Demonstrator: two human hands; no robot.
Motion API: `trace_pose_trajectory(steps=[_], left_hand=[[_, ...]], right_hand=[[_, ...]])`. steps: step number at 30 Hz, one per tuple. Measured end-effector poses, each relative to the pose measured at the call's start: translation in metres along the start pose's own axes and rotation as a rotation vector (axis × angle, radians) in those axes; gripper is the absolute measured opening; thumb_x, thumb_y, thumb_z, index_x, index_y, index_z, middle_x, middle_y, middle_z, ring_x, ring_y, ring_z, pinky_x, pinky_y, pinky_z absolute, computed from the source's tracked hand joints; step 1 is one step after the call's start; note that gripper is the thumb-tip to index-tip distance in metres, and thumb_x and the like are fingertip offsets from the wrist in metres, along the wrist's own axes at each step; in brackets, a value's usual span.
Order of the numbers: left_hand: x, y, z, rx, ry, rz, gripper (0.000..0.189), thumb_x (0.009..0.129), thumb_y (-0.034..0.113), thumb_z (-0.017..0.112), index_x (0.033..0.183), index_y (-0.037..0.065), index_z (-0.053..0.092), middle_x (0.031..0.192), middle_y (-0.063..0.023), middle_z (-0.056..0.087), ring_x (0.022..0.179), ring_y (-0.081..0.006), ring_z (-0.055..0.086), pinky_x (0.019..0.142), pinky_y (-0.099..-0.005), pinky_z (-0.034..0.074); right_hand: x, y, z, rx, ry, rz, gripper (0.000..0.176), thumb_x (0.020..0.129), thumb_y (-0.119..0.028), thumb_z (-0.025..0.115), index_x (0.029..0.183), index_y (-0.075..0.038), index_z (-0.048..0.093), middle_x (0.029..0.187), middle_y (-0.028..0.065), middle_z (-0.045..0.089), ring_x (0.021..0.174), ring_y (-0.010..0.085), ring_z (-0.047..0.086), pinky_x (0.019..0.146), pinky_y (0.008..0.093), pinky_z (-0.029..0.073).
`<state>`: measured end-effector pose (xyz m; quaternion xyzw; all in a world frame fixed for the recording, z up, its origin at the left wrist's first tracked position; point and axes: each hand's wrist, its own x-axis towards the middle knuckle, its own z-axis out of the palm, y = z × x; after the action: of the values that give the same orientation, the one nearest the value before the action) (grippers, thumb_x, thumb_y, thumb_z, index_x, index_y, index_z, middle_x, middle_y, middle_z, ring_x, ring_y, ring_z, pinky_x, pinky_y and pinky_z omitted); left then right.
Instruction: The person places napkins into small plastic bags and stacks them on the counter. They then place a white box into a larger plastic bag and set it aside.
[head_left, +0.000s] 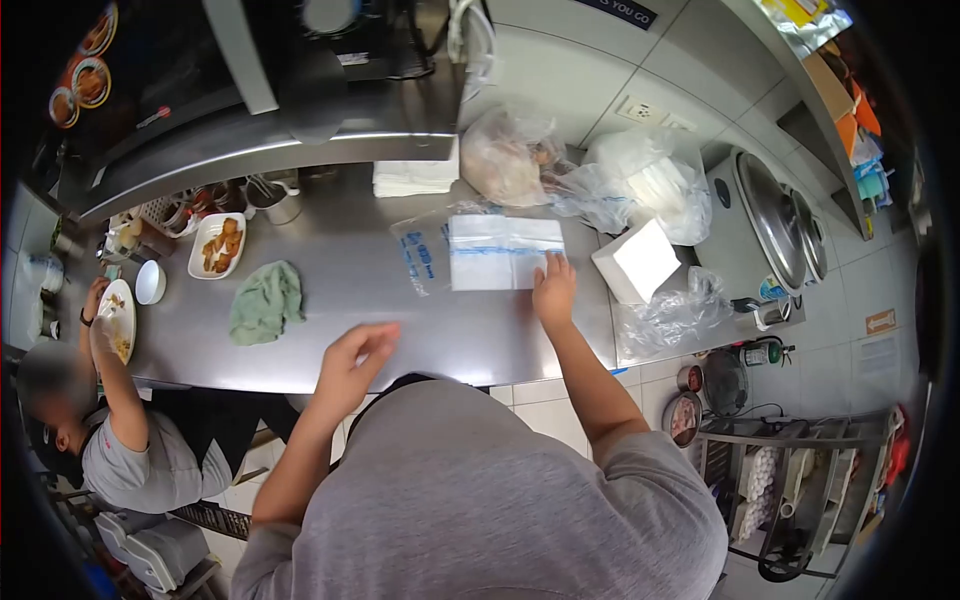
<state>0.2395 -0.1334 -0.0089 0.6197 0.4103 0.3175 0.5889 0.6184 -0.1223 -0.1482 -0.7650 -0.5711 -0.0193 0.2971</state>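
Observation:
My right hand point(553, 290) rests flat on the near right corner of a clear zip bag point(497, 253) holding white folded sheets, lying on the steel counter point(400, 330). My left hand point(355, 362) hovers above the counter's front edge with fingers loosely curled, holding nothing I can see. A second clear bag with blue print point(421, 258) lies just left of the first.
A green cloth point(265, 302) lies to the left. A white box point(636, 260), crumpled plastic bags point(640, 180), a napkin stack point(415, 177) and a tray of fried food point(217, 246) sit around. Another person point(120, 440) handles a plate point(117, 318) at far left. A wire rack point(790, 490) stands at lower right.

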Motion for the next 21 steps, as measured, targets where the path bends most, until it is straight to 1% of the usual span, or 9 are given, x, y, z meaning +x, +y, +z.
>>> trace_pose_trajectory(steps=[4,6,8,12,14,16,18,19,21], left_hand=[[0.093,-0.021,0.06,0.611,-0.07,0.322,0.034,0.085,0.004,0.06,0.119,0.006,0.062,0.123,-0.0166,0.059,0.115,-0.0339,0.055,0.099,-0.0392,0.044],[0.137,-0.062,0.089,0.704,-0.023,0.353,0.039,0.085,0.005,0.058,0.124,0.003,0.058,0.129,-0.0207,0.053,0.12,-0.0384,0.049,0.103,-0.0416,0.039],[0.163,-0.084,0.111,0.641,0.08,0.234,0.044,0.085,0.006,0.059,0.128,0.002,0.054,0.129,-0.0222,0.052,0.12,-0.0386,0.049,0.103,-0.0409,0.039],[0.172,-0.094,0.135,0.476,0.239,0.086,0.059,0.087,0.014,0.063,0.138,-0.002,0.041,0.131,-0.0243,0.05,0.122,-0.0373,0.048,0.104,-0.0405,0.038],[0.172,-0.091,0.138,0.335,0.312,-0.018,0.062,0.087,0.018,0.065,0.14,-0.002,0.04,0.132,-0.0231,0.049,0.122,-0.0348,0.049,0.104,-0.0396,0.038],[0.175,-0.084,0.139,0.184,0.384,-0.113,0.065,0.087,0.022,0.067,0.141,-0.001,0.038,0.134,-0.0219,0.049,0.122,-0.0324,0.049,0.104,-0.0388,0.038],[0.179,-0.076,0.138,-0.283,0.416,-0.133,0.069,0.086,0.025,0.072,0.14,0.0,0.038,0.14,-0.0181,0.045,0.122,-0.0265,0.048,0.103,-0.0365,0.038],[0.18,-0.07,0.135,-0.276,0.421,-0.134,0.069,0.086,0.025,0.072,0.14,0.0,0.038,0.14,-0.0181,0.045,0.122,-0.0265,0.048,0.103,-0.0365,0.038],[0.18,-0.048,0.125,-0.389,0.124,-0.083,0.061,0.084,0.021,0.074,0.134,-0.001,0.047,0.131,-0.0143,0.054,0.115,-0.0195,0.053,0.097,-0.0319,0.042]], right_hand=[[0.023,0.018,0.014,-0.285,0.083,0.141,0.053,0.088,-0.025,0.063,0.134,-0.005,0.049,0.133,0.0234,0.049,0.125,0.0386,0.042,0.104,0.0477,0.033],[0.033,-0.01,0.013,0.049,0.023,-0.131,0.052,0.083,-0.022,0.068,0.131,-0.006,0.053,0.131,0.0247,0.05,0.12,0.04,0.046,0.101,0.047,0.037],[0.033,-0.039,0.018,0.112,-0.115,-0.305,0.041,0.081,-0.022,0.07,0.117,-0.006,0.062,0.123,0.0193,0.056,0.113,0.0378,0.051,0.097,0.0459,0.04],[0.037,-0.029,0.038,0.197,-0.336,-0.302,0.021,0.08,-0.017,0.069,0.097,-0.006,0.066,0.108,0.013,0.063,0.102,0.0346,0.055,0.092,0.0442,0.042],[0.041,-0.021,0.034,0.464,-0.111,-0.17,0.008,0.08,-0.01,0.068,0.086,-0.008,0.064,0.095,0.0092,0.064,0.093,0.0336,0.056,0.084,0.0437,0.044],[0.044,-0.024,0.016,0.633,-0.056,-0.118,0.007,0.082,-0.007,0.066,0.089,-0.008,0.064,0.087,0.0082,0.065,0.089,0.03,0.059,0.081,0.0417,0.046],[0.045,-0.022,0.001,1.727,-0.459,0.644,0.014,0.088,-0.007,0.063,0.103,-0.006,0.062,0.1,0.0058,0.067,0.1,0.0248,0.06,0.088,0.0402,0.047],[0.044,-0.023,-0.009,1.735,-0.464,0.645,0.014,0.088,-0.007,0.063,0.103,-0.006,0.062,0.1,0.0058,0.067,0.1,0.0248,0.06,0.088,0.0402,0.047],[0.048,-0.031,-0.039,2.045,-0.661,0.632,0.034,0.094,-0.022,0.06,0.122,-0.003,0.055,0.117,0.0082,0.063,0.113,0.0219,0.058,0.098,0.0394,0.046]])
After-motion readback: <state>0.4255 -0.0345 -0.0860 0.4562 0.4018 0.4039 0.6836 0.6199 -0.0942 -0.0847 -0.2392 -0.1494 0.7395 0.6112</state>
